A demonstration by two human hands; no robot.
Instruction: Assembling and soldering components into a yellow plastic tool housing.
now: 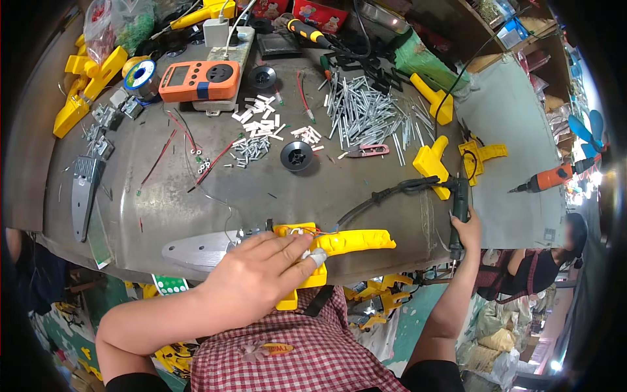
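Observation:
My left hand [258, 277] lies over an opened yellow plastic tool housing [356, 242] at the table's front edge, its fingers bent and pressing on it. A pale covering wraps one fingertip. Thin red and white wires show inside the housing, partly hidden by the fingers. A flat grey metal blade [196, 251] with holes sticks out to the left of the housing. To the right, my right hand [466, 232] is wrapped round a dark green electric screwdriver [460, 201], held upright near the table's right side.
Beyond lie metal rods [366, 108], small pale sleeves [260, 117], a black spool [297, 156] and an orange meter [199, 81]. Yellow housing halves [431, 163] sit at the right. A black cable [385, 195] crosses the table. An orange-and-black screwdriver [548, 178] hangs far right, with another person behind.

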